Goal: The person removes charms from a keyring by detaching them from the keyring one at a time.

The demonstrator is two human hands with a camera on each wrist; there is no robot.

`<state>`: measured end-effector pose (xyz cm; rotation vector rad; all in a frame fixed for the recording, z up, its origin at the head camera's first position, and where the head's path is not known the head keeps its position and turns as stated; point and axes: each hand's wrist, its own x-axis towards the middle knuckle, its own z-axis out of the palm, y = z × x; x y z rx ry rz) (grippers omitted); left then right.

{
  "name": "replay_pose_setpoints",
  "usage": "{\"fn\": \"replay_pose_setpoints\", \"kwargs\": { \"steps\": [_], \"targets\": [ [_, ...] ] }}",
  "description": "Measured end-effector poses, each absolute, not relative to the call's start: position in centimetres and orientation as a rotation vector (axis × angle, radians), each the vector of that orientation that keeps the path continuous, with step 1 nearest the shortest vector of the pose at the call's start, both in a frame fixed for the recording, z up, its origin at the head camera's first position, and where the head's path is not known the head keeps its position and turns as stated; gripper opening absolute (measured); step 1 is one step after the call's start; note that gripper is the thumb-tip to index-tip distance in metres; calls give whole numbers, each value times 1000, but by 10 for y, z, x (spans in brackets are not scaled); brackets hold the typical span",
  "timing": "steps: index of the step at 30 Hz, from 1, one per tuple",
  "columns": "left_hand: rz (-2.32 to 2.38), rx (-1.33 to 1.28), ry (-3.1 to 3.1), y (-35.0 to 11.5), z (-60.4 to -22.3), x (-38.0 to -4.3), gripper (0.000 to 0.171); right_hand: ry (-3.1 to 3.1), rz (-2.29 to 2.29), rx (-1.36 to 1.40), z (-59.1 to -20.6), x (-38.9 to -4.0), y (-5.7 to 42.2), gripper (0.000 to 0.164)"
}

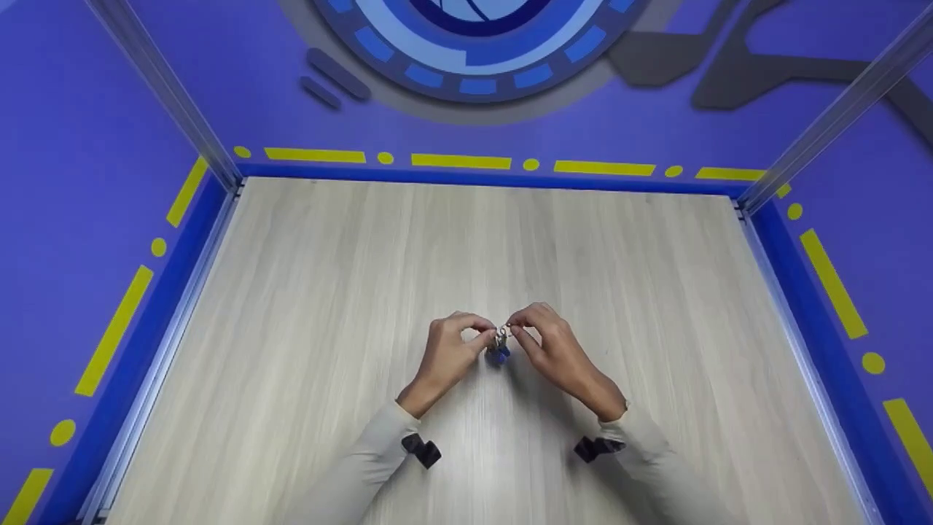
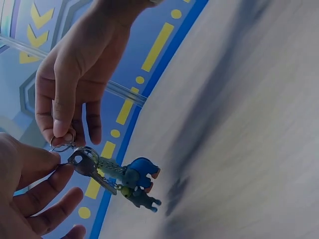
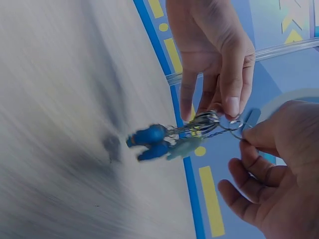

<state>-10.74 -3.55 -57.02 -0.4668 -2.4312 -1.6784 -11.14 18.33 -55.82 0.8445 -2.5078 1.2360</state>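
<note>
My left hand (image 1: 448, 351) pinches a keychain by its cluster of metal rings, between thumb and index finger. Opposite it, my right hand (image 1: 560, 354) grips a thin split ring (image 3: 233, 128) with its thumb and fingertips. A metal key (image 2: 90, 169) hangs from the bunch in the left wrist view. Small animal charms dangle on short chains: a blue one (image 2: 143, 168) with orange-tipped feet and a grey-green one (image 2: 143, 200). The right wrist view shows blue charms (image 3: 149, 134) and a pale green one (image 3: 185, 148), slightly blurred. Fingertips cover part of the rings.
Both hands work above a light wood-grain table (image 1: 350, 277), whose surface carries their shadows. Blue panels (image 1: 510, 135) with yellow markings stand behind and at both sides, joined by metal posts (image 1: 171, 80). A black wrist mount (image 1: 423, 450) sits at each sleeve.
</note>
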Motion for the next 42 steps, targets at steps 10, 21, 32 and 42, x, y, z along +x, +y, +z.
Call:
{"fn": "replay_pose_setpoints", "kwargs": {
  "steps": [10,21,32,42],
  "targets": [
    [-1883,-414,-2390,-39,-567,-102,6,-2481,1487,695,-560,-105,180,6],
    [-1606,-517,-2464,-30,-557,-108,6,-2474,1556,609,-554,-106,181,9],
    [-1319,-632,-2464,-27,-554,-108,8,-2480,1417,674,-553,-108,182,5],
    [-1750,-456,-2279,-32,-558,-111,7,-2377,1457,663,-558,-110,184,6]
  ]
}}
